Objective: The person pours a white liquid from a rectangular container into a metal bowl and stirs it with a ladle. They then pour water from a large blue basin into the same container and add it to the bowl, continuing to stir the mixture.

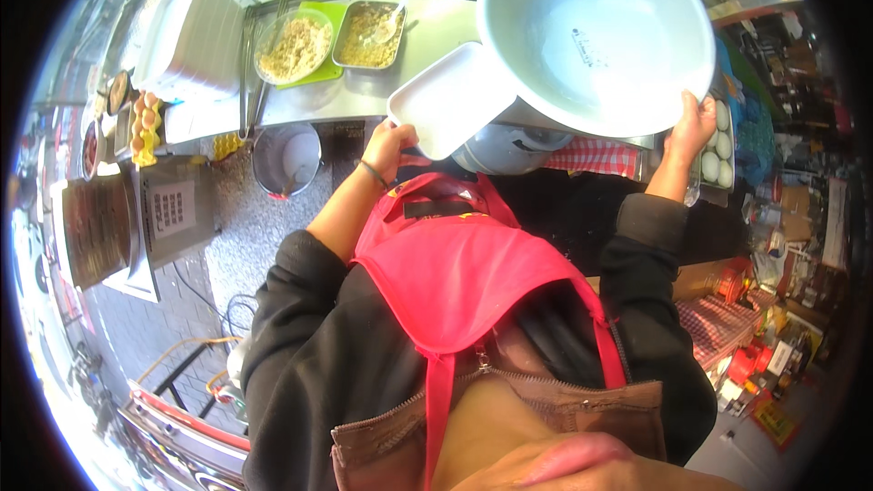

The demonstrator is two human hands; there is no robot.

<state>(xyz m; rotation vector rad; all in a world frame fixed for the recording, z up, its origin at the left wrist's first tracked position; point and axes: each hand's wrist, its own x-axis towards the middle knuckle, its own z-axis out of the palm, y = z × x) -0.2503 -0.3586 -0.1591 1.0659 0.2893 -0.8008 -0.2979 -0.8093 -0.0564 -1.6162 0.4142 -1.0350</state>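
My left hand (390, 149) grips the near left corner of a shallow white rectangular tray (447, 99). The tray slants up to the right, and its far end meets the rim of a large pale blue plastic basin (593, 48). My right hand (692, 128) holds that basin by its near right rim, thumb on the inside. Some marking shows on the basin's bottom. Left of the tray, a metal pan of chopped yellowish food (368, 37) holds a white plastic spoon (395, 10). Beside it, a clear bowl of crumbly food (297, 48) rests partly on a green board (327, 75).
A stack of white containers (194, 41) and metal tongs (249, 75) stand on the steel counter (354, 102) at left, with brown eggs in a yellow tray (144, 129) beyond. Below are a metal bucket (286, 157) and a grey lidded vessel (505, 150). Pale eggs (711, 165) lie at right.
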